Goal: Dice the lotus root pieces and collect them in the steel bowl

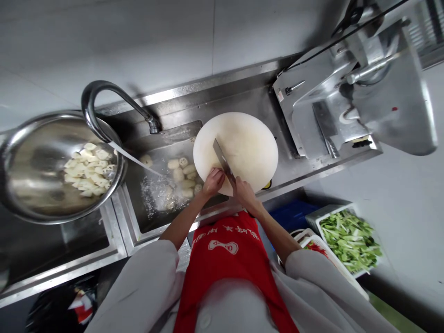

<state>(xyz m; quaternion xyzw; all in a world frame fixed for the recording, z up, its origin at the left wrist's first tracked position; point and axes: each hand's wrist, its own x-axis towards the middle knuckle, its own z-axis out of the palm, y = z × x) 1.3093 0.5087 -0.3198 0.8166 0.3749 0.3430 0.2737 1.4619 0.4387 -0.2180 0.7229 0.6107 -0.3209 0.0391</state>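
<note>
My right hand [243, 192] is closed round the handle of a cleaver [223, 159], its broad blade slanting up and left over a round white cutting board [253, 143]. Beside the blade, on the board's near left part, my left hand [214, 181] has its fingers curled down. They hide most of what they hold; only a small pale bit shows at the fingertips. Peeled lotus roots [178, 175] lie in the sink [133, 208] to the left. Cut pale lotus root pieces [90, 171] fill part of a large steel bowl [34, 175].
Water runs from a curved faucet [114, 88] into the sink. A metal slicing machine [388, 101] stands at the right, with another cleaver [325, 125] lying by it. Below right are a basket of chopped greens [350, 240] and a white container with red pieces [317, 247].
</note>
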